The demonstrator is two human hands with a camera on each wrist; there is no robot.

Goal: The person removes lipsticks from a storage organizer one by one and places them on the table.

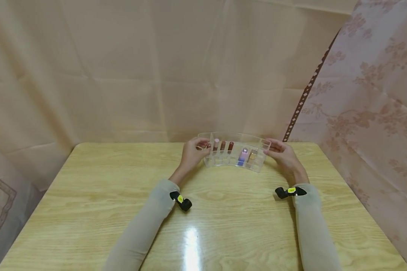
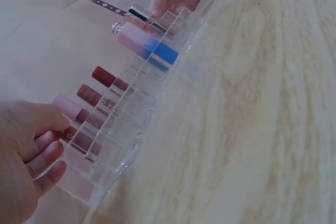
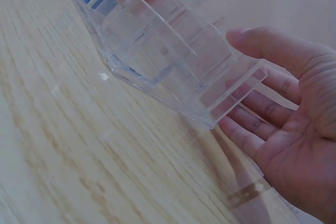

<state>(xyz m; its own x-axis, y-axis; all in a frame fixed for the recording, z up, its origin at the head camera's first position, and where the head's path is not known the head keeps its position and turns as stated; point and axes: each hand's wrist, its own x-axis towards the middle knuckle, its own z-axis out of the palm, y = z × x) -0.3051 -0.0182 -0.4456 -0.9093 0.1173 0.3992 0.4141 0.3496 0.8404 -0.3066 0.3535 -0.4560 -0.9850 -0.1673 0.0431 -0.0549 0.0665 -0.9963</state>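
Note:
A clear, curved cosmetics organizer (image 1: 239,137) with small compartments is between the two hands near the back of the table. My left hand (image 1: 191,155) grips its left end, fingers beside a dark red lip tube (image 2: 79,139). At the right end, my right hand (image 3: 294,90) holds the side wall, thumb toward the front and fingers behind. Upright in the organizer are a pink-capped tube (image 2: 69,106), a brown-capped tube (image 2: 89,94), a dark-red-capped tube (image 2: 104,76), a pink-and-blue bottle (image 2: 137,40) and a small gold-toned bottle (image 1: 253,154).
The light wood-grain table (image 1: 224,218) extends toward me and to both sides. A beige curtain (image 1: 149,67) hangs behind its back edge, and a floral cloth (image 1: 369,94) hangs at the right. Black wrist cameras (image 1: 181,201) are strapped over the pale sleeves (image 1: 139,226).

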